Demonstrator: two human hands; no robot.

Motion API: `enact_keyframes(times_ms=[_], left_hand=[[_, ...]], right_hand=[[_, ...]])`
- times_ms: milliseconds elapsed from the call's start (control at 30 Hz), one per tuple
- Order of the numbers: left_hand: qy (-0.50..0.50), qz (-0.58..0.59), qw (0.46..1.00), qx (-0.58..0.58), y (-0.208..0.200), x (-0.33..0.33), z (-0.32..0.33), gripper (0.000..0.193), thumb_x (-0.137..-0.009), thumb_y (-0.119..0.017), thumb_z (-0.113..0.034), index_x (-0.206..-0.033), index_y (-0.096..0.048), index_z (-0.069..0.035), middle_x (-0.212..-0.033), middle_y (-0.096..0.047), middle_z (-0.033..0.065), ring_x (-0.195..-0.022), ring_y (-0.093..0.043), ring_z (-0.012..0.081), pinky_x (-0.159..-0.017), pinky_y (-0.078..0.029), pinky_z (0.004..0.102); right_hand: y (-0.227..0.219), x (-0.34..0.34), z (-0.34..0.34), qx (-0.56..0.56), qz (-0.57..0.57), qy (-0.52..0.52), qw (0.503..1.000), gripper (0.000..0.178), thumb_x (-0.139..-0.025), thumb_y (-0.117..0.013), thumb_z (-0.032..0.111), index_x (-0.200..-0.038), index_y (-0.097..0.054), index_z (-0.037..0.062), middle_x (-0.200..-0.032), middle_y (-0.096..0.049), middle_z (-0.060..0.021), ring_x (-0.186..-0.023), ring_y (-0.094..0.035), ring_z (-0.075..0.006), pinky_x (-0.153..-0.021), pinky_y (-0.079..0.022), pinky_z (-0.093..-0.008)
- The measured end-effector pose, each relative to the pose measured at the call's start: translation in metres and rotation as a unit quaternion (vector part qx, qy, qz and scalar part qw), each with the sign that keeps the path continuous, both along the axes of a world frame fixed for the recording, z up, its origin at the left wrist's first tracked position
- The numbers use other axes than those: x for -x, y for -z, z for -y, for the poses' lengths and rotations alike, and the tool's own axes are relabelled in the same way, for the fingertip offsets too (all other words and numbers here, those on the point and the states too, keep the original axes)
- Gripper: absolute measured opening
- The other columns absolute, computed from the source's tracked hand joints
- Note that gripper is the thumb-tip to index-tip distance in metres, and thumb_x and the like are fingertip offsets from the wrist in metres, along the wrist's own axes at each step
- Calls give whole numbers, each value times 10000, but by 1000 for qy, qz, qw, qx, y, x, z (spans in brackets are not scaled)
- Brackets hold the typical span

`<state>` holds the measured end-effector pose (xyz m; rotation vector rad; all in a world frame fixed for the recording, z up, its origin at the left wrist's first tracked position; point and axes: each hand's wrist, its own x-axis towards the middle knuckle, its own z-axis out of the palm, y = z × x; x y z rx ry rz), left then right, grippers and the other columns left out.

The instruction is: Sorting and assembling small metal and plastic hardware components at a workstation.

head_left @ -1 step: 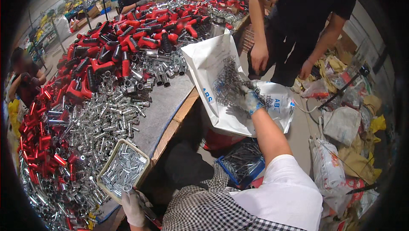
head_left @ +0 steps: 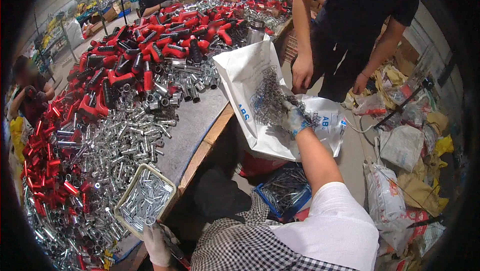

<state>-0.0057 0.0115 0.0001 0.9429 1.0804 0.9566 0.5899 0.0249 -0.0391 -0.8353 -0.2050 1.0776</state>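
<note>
My right hand (head_left: 295,119), in a pale glove stained blue, reaches into a mass of thin wire springs (head_left: 267,98) inside an open white sack (head_left: 242,76). Springs surround its fingers and hide their tips, so I cannot tell its grip. My left hand (head_left: 157,246), in a white glove, is closed around a piece with a round silver tube end (head_left: 150,220) and a dark and red body. That hand is beside the near end of a cream tray (head_left: 172,191), which holds many small silver pins (head_left: 145,196).
Silver sockets and tubes (head_left: 125,141) and red-and-black handles (head_left: 145,56) heap the table (head_left: 197,121). A blue crate (head_left: 285,211) of dark metal rods stands below the sack. A person (head_left: 350,26) stands beyond it; others sit around the table. Bags (head_left: 387,191) litter the right.
The standing person's hand near the sack has shifted slightly downward. My own hands show almost no movement.
</note>
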Motion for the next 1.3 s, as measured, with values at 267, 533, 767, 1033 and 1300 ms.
enact_keyframes(times_ms=[267, 533, 767, 1033, 1300], left_hand=[[-14, 10, 1000, -6, 7, 3, -2, 249, -1003, -473, -300, -1100, -475, -70, -681, -510, 45, -493, -501, 142, -417, -429, 269], [-16, 7, 1000, -12, -4, 4, 2, 289, -998, -483, -313, -1103, -478, -44, -641, -492, 42, -485, -495, 137, -419, -422, 263], [-4, 0, 1000, -26, 3, 13, 2, 322, -1002, -489, -342, -1094, -487, -33, -629, -490, 50, -458, -478, 148, -401, -418, 274], [-26, 5, 999, -42, 8, 16, 3, 329, -1010, -482, -364, -1071, -499, -41, -623, -508, 55, -444, -485, 148, -393, -414, 275], [35, 11, 999, -2, -10, 22, 8, 229, -1005, -446, -257, -917, -526, -61, -682, -505, 55, -550, -490, 176, -509, -439, 304]], right_hand=[[0, -15, -8, -57, 87, -57, 993, 372, -1034, -450, 289, -1307, -543, 54, -1168, -657, -116, -1021, -641, -298, -881, -545, -450], [-2, 15, -5, 43, 23, 9, 999, 434, -1020, -473, 396, -1350, -545, 123, -1182, -641, -65, -978, -617, -233, -827, -547, -417], [-43, 60, 0, -82, -22, -92, 992, 422, -958, -611, 290, -1336, -550, 112, -1160, -639, -87, -1000, -638, -250, -859, -551, -443], [-7, 60, -7, 133, 257, -72, 955, 598, -829, -675, -4, -1384, -454, -43, -1097, -645, -144, -974, -655, -255, -826, -567, -379], [54, 51, 3, 402, 776, -55, 483, 538, -811, -611, 203, -1311, -580, 9, -1270, -599, -256, -1175, -580, -383, -1050, -424, -412]])
